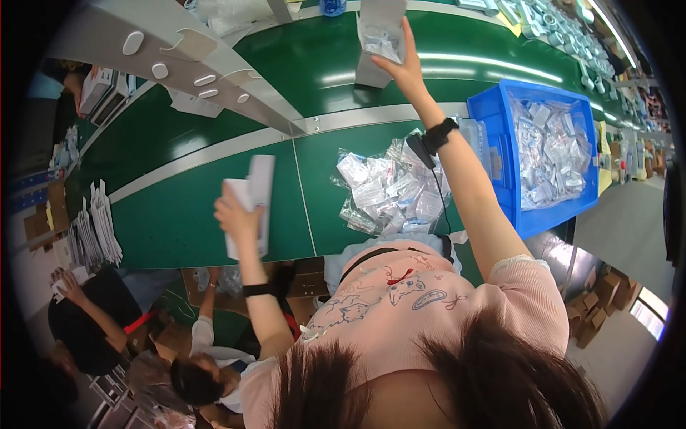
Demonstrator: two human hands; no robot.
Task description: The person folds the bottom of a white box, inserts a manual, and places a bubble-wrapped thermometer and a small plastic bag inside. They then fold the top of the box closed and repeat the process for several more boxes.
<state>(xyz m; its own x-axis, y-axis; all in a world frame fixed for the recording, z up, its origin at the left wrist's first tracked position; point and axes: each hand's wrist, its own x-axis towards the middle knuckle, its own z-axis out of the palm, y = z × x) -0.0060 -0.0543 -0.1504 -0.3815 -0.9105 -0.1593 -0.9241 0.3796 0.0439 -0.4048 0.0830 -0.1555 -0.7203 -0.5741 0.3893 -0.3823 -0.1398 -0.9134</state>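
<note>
My left hand (pixel 239 217) is closed round a white cardboard box (pixel 261 182) over the near green table, its outline a little smeared by motion. What lies inside that box is hidden from this angle. My right arm reaches far forward, and my right hand (pixel 406 70) grips the side of an open white box (pixel 373 74) on the far green surface. Small clear plastic packets (pixel 381 46) show inside it. Between my arms lies a loose heap of clear bags with white pieces (pixel 389 186). A black wrist strap (pixel 441 133) with a cord circles my right wrist.
At the right stands a blue crate (pixel 506 179) full of bagged pieces. A metal post (pixel 236 79) slants across the upper left. Flat white cartons (pixel 100 229) stand upright at the left end. Pale showerhead-like parts (pixel 554 36) lie far right. Other people work at lower left.
</note>
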